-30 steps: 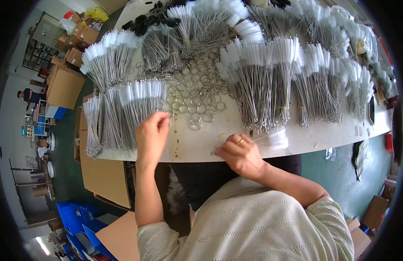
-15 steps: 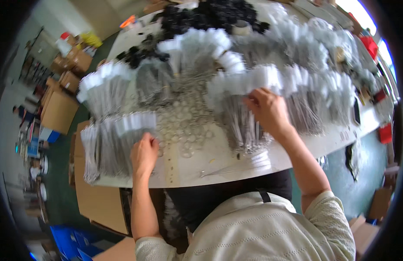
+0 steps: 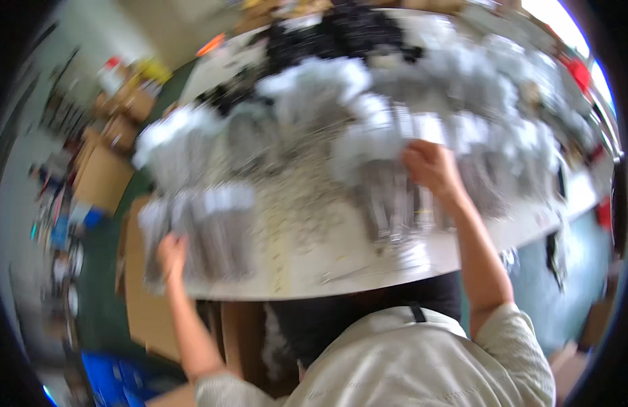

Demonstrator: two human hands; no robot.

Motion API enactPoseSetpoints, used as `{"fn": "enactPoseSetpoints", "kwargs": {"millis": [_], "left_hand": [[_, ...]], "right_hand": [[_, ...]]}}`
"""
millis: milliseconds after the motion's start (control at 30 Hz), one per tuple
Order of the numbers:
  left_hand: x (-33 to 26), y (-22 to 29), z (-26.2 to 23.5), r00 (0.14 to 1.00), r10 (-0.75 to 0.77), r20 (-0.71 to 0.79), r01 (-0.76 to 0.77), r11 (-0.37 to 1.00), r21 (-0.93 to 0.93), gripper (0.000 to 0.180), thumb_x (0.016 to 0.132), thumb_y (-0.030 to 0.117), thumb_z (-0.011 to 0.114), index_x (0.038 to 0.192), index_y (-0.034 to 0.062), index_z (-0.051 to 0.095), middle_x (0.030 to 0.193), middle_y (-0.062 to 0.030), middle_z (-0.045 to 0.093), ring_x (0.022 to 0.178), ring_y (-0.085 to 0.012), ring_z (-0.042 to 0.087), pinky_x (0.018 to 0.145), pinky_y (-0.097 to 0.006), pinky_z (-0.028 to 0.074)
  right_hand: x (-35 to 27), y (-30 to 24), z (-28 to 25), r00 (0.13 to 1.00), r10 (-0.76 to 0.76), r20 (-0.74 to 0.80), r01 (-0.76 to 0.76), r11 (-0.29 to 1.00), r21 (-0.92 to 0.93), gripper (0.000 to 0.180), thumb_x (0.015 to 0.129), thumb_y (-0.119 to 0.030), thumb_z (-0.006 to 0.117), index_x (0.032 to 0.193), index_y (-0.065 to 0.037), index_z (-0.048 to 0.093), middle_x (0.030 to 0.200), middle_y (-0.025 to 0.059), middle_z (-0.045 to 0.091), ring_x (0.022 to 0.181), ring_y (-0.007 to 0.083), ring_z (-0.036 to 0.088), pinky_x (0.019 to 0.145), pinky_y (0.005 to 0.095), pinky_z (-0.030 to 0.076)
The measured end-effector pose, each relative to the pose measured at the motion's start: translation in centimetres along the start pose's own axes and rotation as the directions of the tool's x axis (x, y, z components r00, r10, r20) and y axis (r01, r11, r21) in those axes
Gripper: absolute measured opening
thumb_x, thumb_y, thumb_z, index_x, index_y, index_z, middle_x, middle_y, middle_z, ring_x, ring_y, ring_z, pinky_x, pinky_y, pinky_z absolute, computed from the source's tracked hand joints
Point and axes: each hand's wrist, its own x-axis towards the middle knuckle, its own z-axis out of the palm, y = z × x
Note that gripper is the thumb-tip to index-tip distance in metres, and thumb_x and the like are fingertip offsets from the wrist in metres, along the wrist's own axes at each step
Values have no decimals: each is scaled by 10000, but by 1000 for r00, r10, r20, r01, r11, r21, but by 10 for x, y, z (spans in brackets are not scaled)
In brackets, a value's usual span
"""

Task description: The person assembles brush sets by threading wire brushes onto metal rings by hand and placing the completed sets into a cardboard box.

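Your left hand (image 3: 171, 255), at eight o'clock from centre, curls over the left brushes (image 3: 226, 234); your right hand (image 3: 430, 166), near half past two, bends at the right brushes (image 3: 373, 159). Blur hides both grips. Your left has swung toward nine.

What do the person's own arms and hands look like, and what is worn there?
The sleeves are short and cream-coloured, with a slightly textured look. They leave the forearms bare. The left hand and right hand wear no gloves; blur hides any smaller detail.
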Motion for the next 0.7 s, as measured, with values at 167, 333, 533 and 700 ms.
{"fn": "enactPoseSetpoints", "kwargs": {"millis": [167, 333, 533, 700], "left_hand": [[0, -64, 11, 999, -29, -14, 23, 953, -301, 178, 813, 150, 594, 775, -23, 583, 632, -102, 577, 582, -179, 520, 568, -324, 417], [7, 0, -5, 949, -239, 204, 309, 832, -461, 195, 851, 59, 529, 691, 10, 429, 610, -87, 552, 467, -155, 476, 460, -303, 381], [30, -30, -11, 976, -165, 142, 201, 933, -299, 174, 865, 64, 515, 710, 12, 453, 667, -123, 591, 428, -139, 456, 393, -259, 339], [19, -2, -37, 919, 220, -326, -259, 963, -80, 155, 880, 142, 533, 937, 5, 580, 741, -87, 564, 570, -184, 509, 462, -276, 402]], "right_hand": [[7, -5, -80, 993, -26, -118, 95, 776, 624, 249, 898, -203, 474, 918, 26, 571, 726, 27, 507, 602, 90, 525, 543, 237, 459], [18, 79, -152, 928, -81, -365, 9, 981, -193, 171, 787, -174, 549, 795, -37, 652, 665, 73, 595, 595, 133, 538, 538, 294, 434], [21, 86, -132, 975, -10, -220, -104, 860, -499, 200, 674, -270, 651, 780, -103, 684, 785, 106, 652, 754, 280, 629, 676, 385, 505], [29, 80, -153, 910, -94, -404, -14, 966, -257, 145, 651, -184, 693, 729, -62, 689, 677, 119, 649, 623, 234, 627, 617, 332, 494]]}}
